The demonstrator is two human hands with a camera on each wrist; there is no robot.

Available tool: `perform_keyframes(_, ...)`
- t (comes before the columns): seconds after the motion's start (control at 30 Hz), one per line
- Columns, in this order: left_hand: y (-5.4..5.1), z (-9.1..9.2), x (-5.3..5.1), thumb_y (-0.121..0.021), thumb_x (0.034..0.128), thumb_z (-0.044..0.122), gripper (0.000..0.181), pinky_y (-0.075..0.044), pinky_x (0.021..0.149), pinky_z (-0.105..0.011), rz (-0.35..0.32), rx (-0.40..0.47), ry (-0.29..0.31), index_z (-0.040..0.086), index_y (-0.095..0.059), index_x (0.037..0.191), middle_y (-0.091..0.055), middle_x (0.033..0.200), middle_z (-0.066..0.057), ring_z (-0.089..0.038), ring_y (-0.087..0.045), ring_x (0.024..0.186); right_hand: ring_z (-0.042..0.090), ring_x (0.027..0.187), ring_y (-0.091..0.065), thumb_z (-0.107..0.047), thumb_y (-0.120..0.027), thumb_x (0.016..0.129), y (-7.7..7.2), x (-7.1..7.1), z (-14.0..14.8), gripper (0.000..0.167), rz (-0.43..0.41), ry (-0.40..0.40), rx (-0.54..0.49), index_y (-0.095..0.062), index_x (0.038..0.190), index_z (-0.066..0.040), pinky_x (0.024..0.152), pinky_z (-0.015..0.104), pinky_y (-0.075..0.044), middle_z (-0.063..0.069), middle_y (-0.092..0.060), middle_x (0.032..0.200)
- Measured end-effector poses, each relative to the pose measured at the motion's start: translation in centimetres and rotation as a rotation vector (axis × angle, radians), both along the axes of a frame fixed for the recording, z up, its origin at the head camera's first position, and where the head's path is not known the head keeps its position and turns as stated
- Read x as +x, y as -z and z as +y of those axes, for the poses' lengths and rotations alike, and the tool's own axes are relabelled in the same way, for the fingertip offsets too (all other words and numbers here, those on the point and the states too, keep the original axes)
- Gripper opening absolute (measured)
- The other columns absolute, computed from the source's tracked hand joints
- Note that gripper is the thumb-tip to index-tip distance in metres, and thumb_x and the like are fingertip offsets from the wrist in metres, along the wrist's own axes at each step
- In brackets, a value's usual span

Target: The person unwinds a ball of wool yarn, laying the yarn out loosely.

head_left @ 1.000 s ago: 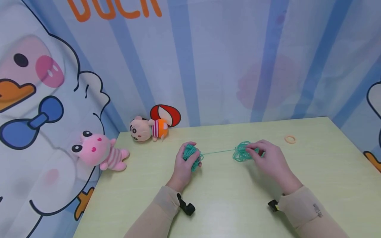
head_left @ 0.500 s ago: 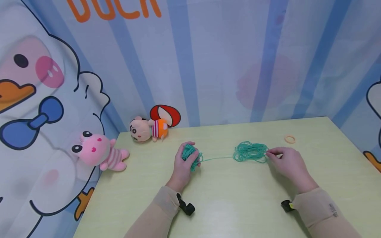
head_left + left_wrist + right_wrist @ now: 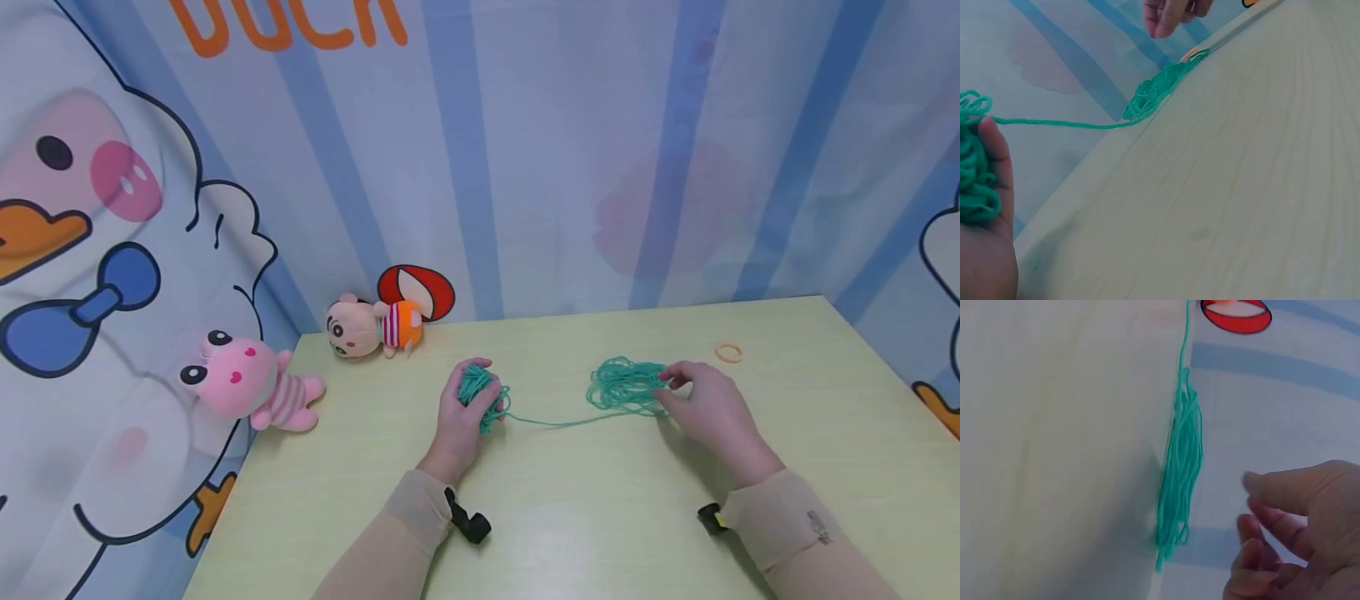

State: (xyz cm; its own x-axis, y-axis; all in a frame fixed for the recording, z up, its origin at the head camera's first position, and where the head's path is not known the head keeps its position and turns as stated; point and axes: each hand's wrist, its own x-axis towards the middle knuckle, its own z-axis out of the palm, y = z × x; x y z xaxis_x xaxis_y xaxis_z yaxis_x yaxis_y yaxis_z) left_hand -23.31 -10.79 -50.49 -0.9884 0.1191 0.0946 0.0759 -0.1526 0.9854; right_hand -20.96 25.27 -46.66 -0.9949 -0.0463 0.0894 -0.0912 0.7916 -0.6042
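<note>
A bundle of green yarn (image 3: 480,392) is gripped in my left hand (image 3: 459,425), its thumb across the front; the left wrist view shows this yarn (image 3: 974,175) against the fingers. One strand runs from it to a loose, looped heap of green yarn (image 3: 626,386) lying on the table. My right hand (image 3: 716,417) is at the heap's right end in the head view. The right wrist view shows the right hand (image 3: 1297,531) apart from the heap (image 3: 1180,469), fingers loosely bent with nothing between them.
On the table (image 3: 570,517), an orange ring (image 3: 728,352) lies behind my right hand. A plush toy with an orange bottom (image 3: 375,327) lies at the back left, and a pink plush toy (image 3: 255,382) at the left edge. A patterned curtain (image 3: 555,167) hangs behind.
My right hand moved right along the heap, then slightly back left, and let go of the yarn. The strand between the bundles, taut before, now sags toward the front. The left hand has barely moved.
</note>
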Motion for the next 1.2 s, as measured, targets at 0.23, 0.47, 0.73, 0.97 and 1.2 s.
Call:
perform_keyframes(0.23,-0.1,0.0,0.0,-0.067,0.1096,0.022,0.045,-0.064,0.078,-0.027,-0.01,0.013,0.005,0.012,-0.051,0.15,-0.059,0.133,-0.023,-0.021,-0.066,0.093,0.013,0.083,-0.062,-0.026,-0.076,0.104,-0.6,0.3,-7.5,0.034,0.059,-0.224,-0.124,-0.076,0.133,-0.006,0.066,0.026,-0.051,0.011,-0.079,0.123)
perform_keyframes(0.47,-0.1,0.1,0.1,-0.067,0.1098,0.021,0.041,-0.065,0.078,-0.026,-0.004,0.036,0.012,0.015,-0.053,0.148,-0.061,0.129,-0.018,-0.02,-0.066,0.092,0.009,0.082,-0.062,-0.028,-0.076,0.106,0.3,0.3,-13.7,0.04,-0.019,-0.341,-0.172,-0.074,0.14,-0.008,0.064,0.025,-0.05,0.007,-0.079,0.133)
perform_keyframes(0.73,0.0,0.2,0.0,-0.065,0.1096,0.013,0.042,-0.063,0.073,-0.025,0.036,0.099,0.023,0.007,-0.049,0.148,-0.063,0.116,-0.005,-0.016,-0.065,0.086,0.008,0.072,-0.059,-0.024,-0.074,0.106,0.7,0.1,-16.1,0.019,-0.04,-0.318,-0.161,-0.084,0.12,-0.015,0.065,0.026,-0.05,-0.001,-0.084,0.108)
perform_keyframes(0.97,0.0,0.2,-0.1,-0.067,0.1094,0.017,0.037,-0.062,0.074,-0.025,0.033,0.072,0.01,0.015,-0.054,0.144,-0.062,0.121,-0.014,-0.018,-0.065,0.085,0.011,0.081,-0.064,-0.022,-0.069,0.109,-0.3,0.3,-14.5,0.02,-0.05,-0.251,-0.207,-0.084,0.122,-0.015,0.07,0.028,-0.052,-0.004,-0.084,0.105)
perform_keyframes(1.2,-0.1,0.2,0.0,-0.067,0.109,0.019,0.045,-0.062,0.076,-0.025,0.005,0.051,-0.003,0.009,-0.051,0.15,-0.064,0.118,-0.003,-0.019,-0.065,0.088,0.017,0.082,-0.064,-0.022,-0.067,0.111,-1.7,0.5,-10.7,0.023,0.009,-0.167,-0.24,-0.081,0.125,-0.013,0.059,0.027,-0.048,0.008,-0.084,0.113)
